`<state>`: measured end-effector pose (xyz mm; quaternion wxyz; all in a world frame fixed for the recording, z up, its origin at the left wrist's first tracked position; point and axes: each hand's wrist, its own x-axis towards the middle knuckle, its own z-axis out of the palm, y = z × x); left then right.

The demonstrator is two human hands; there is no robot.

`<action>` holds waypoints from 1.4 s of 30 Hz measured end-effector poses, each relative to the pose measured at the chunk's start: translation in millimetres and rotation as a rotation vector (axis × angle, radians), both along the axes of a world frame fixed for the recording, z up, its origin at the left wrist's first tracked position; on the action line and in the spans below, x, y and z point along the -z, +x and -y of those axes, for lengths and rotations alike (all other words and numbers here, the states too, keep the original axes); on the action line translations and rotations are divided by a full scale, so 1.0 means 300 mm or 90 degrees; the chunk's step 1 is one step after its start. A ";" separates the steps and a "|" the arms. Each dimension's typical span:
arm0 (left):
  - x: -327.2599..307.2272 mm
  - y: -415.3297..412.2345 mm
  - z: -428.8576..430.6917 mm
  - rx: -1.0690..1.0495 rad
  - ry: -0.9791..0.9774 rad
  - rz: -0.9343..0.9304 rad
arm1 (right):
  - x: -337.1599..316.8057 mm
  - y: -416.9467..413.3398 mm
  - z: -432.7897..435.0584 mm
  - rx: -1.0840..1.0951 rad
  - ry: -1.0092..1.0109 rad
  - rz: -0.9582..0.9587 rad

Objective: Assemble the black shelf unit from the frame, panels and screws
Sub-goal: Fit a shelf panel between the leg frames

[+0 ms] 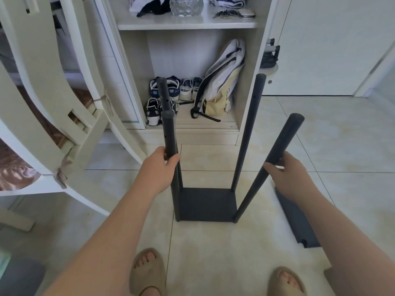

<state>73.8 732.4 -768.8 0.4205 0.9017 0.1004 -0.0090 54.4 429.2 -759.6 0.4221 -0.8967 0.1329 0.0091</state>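
The black shelf frame stands on the tiled floor in front of me: a square bottom panel [206, 205] with round black poles rising from its corners. My left hand [157, 169] grips the near left pole [170, 135] about halfway up. My right hand [288, 169] holds the near right pole [275, 154], which leans outward to the right. The far right pole [249, 127] and far left pole [164, 94] stand untouched. Another black panel [296, 221] lies flat on the floor at the right, partly hidden by my right forearm.
An open white cupboard [188, 23] faces me, with shoes [171, 97] and a pale backpack [222, 82] on its bottom shelf. A white chair frame [53, 116] leans at the left. My two sandalled feet [147, 272] stand just behind the frame.
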 end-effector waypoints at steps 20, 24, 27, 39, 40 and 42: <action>0.342 -0.109 0.552 0.494 0.156 -0.369 | 0.300 -0.146 0.503 -0.068 -0.354 -0.296; 0.471 -0.088 0.727 0.527 0.108 -0.377 | 0.442 -0.116 0.645 -0.085 -0.423 -0.335; 0.608 -0.074 0.869 0.535 0.082 -0.406 | 0.569 -0.070 0.734 -0.095 -0.449 -0.345; 1.174 0.022 1.402 0.322 -0.137 -0.533 | 1.088 0.079 1.036 -0.066 -0.398 -0.421; 1.201 0.038 1.423 0.295 -0.142 -0.528 | 1.127 0.076 1.049 -0.064 -0.392 -0.426; 1.257 0.063 1.454 0.268 -0.170 -0.514 | 1.189 0.068 1.069 -0.050 -0.356 -0.431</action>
